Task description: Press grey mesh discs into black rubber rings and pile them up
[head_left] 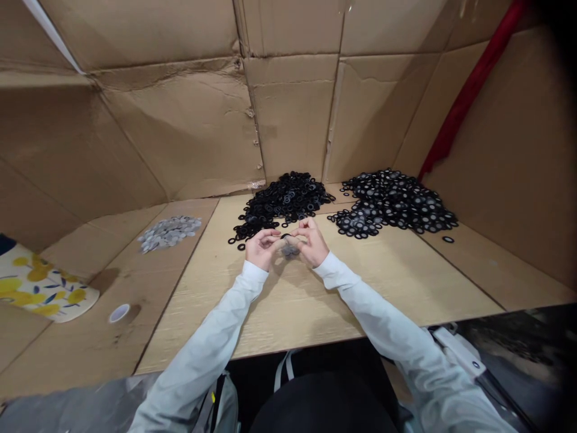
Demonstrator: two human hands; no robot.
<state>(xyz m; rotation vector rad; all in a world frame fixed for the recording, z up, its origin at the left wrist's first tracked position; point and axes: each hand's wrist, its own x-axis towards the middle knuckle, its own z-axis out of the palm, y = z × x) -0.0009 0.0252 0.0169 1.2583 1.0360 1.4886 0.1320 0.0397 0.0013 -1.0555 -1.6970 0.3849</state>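
Cardboard sheets (293, 108) line the back and sides of a work bay around a pale wood-grain board (288, 313). At the centre, the fingertips (273, 239) of the left hand (261, 249) and right hand (312, 242) close narrowly on a black ring (285, 236), pinching it from either side. A grey disc (290, 251) sits just below, partly hidden by the fingers, so whether it is already inside the ring cannot be told. The 2 hands nearly touch, raised just above the board, and white sleeves (216, 337) run back from them towards the wearer.

Just beyond the hands lies a heap of loose black rings (283, 198), with a few strays at its near edge. To its right is a wider heap of filled rings (392, 204), black with grey centres, and 1 lone ring (448, 239) lies past it. Left of the hands, on the cardboard, sits a smaller heap of grey discs (169, 233). All 3 heaps are sizeable: many rings are filled, and many rings and discs lie apart. Further left are a small white roll (119, 313) and a yellow-flowered mat (36, 282). A red strip (469, 90) runs up the right wall.
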